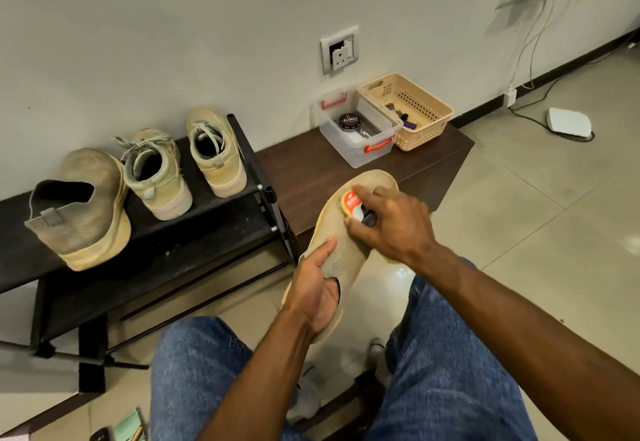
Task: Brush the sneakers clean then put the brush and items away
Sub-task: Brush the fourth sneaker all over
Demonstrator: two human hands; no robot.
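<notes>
A beige knit sneaker [341, 233] is held up over my lap, toe pointing away. My left hand [317, 290] grips its collar, fingers inside the opening and thumb on the upper. My right hand [389, 224] grips a small applicator with a red-and-yellow head [351, 201] and a dark handle, its head pressed on the toe area. The matching beige sneaker [83, 208] stands heel-out at the left on the black shoe rack [214, 229]. Two lace-up high-tops [157, 174] [214, 151] sit beside it.
On a dark wooden bench [311, 167] by the wall stand a clear plastic box [356, 129] holding a round polish tin [349, 121] and a beige perforated basket [405, 110] with small items. Cables and a white device [568, 122] lie on the tiled floor at right.
</notes>
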